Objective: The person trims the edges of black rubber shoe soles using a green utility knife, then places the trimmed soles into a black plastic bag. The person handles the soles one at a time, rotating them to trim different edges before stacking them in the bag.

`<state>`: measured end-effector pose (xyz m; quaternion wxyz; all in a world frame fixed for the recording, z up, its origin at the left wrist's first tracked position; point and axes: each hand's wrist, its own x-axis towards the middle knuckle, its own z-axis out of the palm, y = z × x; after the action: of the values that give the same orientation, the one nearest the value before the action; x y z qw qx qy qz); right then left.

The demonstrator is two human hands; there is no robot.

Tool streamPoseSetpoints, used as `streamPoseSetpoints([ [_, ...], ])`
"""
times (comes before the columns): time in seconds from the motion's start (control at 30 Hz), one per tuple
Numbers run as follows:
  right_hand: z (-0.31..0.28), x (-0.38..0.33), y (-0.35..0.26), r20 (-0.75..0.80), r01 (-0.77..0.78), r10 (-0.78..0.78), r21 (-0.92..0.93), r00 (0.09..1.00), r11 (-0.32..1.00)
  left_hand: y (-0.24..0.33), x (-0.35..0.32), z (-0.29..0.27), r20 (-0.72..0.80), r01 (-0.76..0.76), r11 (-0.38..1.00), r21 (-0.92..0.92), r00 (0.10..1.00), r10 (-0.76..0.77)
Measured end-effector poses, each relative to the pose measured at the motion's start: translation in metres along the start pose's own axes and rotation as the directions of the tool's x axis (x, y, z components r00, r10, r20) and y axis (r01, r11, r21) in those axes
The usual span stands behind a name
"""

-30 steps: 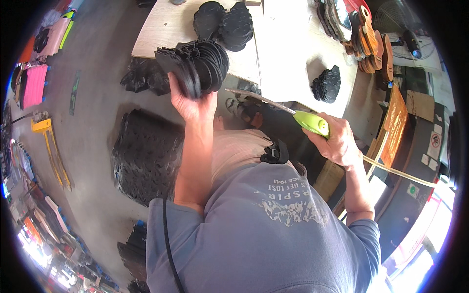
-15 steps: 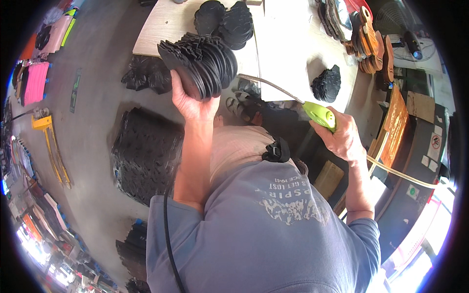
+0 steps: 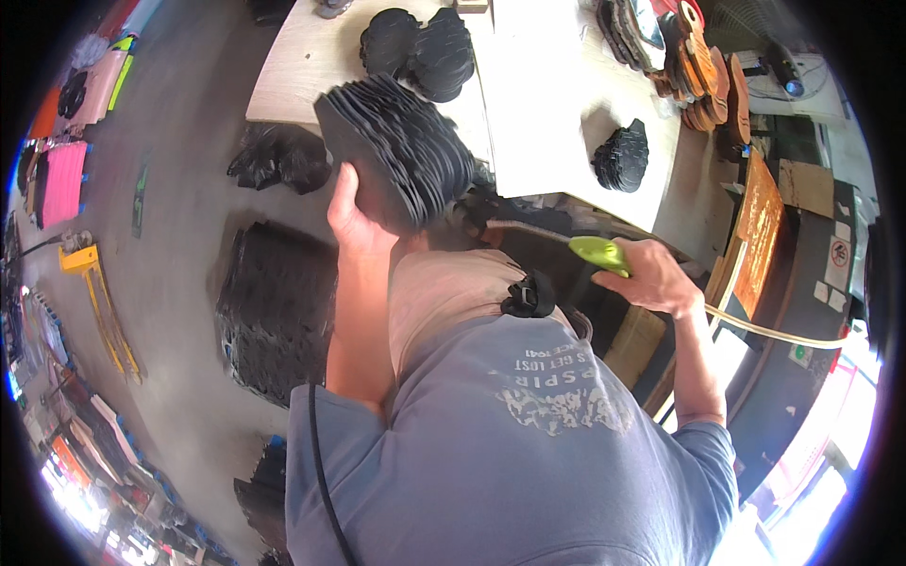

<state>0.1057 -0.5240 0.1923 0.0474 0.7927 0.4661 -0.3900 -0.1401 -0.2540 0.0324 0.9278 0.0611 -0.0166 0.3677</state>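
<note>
My left hand (image 3: 362,222) is closed around the lower end of a thick stack of thin black sole-shaped pieces (image 3: 392,151). The stack is tilted, its layered edges turned up and to the right; my fingers behind it are hidden. To the right, my right hand (image 3: 656,276) grips a lime-green air blow gun (image 3: 598,253). Its thin, long nozzle (image 3: 528,227) points left toward the lower right side of the stack, apart from it. A pale hose (image 3: 774,328) runs from behind my right hand to the right.
More black stacks (image 3: 440,55) lie on the pale table (image 3: 293,71), and a small black stack (image 3: 622,157) sits on its white right part. Brown shoe lasts (image 3: 703,85) stand far right near a fan (image 3: 755,38). A wrapped black bundle (image 3: 274,311) and a yellow pallet jack (image 3: 94,292) are on the left.
My left hand has turned the stack so its layered edges face more to the right. The blow gun has moved slightly down and left, its nozzle now lower.
</note>
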Motion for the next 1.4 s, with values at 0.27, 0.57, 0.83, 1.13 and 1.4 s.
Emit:
streamPoseSetpoints([
  [0.27,0.006,0.086,-0.039,-0.494,0.554,-0.252,0.758,0.832,0.345,-0.02,-0.028,0.016,-0.17,0.518,0.762,0.387,0.853,-0.494],
  [0.57,0.024,0.104,-0.078,-0.52,0.598,-0.452,0.801,0.725,0.037,-0.045,-0.051,0.025,-0.292,0.739,0.607,0.293,0.673,-0.679],
  [0.83,0.033,0.097,-0.056,-0.596,0.623,-0.329,0.782,0.732,-0.03,-0.067,-0.043,0.037,-0.284,0.704,0.613,0.358,0.708,-0.647],
  [1.13,0.021,0.094,-0.009,-0.492,0.534,-0.21,0.805,0.845,0.26,-0.109,-0.015,0.054,-0.211,0.522,0.71,0.473,0.85,-0.484],
  [1.4,0.002,0.126,0.015,-0.349,0.411,-0.301,0.894,0.888,0.178,-0.142,-0.003,0.058,-0.254,0.27,0.789,0.552,0.956,-0.15],
])
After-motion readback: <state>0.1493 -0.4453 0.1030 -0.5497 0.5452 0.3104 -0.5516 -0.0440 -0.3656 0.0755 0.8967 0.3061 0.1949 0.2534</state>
